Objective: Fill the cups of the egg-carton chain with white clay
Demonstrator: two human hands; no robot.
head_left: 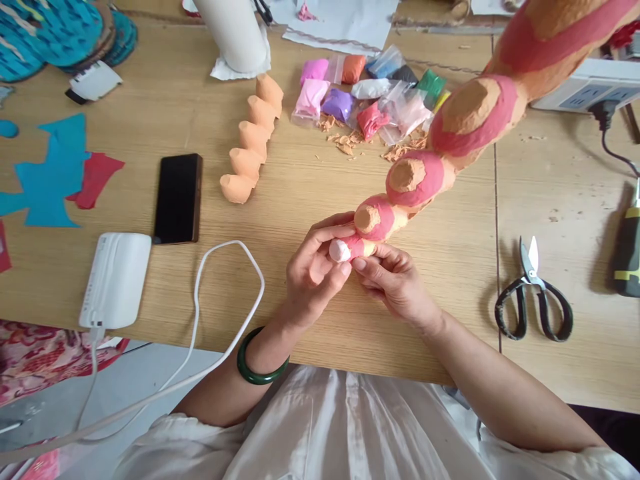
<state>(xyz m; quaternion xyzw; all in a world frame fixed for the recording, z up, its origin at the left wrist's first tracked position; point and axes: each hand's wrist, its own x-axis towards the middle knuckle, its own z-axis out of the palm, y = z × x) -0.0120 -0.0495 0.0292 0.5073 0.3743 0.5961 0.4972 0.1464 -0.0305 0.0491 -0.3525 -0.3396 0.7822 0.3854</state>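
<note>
A long segmented clay-covered piece (417, 179) tapers from large bulges at the upper right to a small end near me. Its surface is orange, pink and pale yellow, and a white cap (340, 251) covers the small tip. My left hand (317, 260) curls around this end from the left, fingers and thumb closed on it. From the right, my right hand (393, 277) pinches the end segment between thumb and fingers. Some fingertips are hidden behind the piece. A row of joined orange cone shapes (253, 140) lies on the table to the left.
Clay packets (337, 103) and orange crumbs lie at the back of the wooden table (450, 280). Black-handled scissors (533, 293) and a dark tool (629, 250) are on the right. Leftward are a phone (178, 199), a white power bank (116, 280) with a looping cable (197, 293), and blue cutouts (53, 173).
</note>
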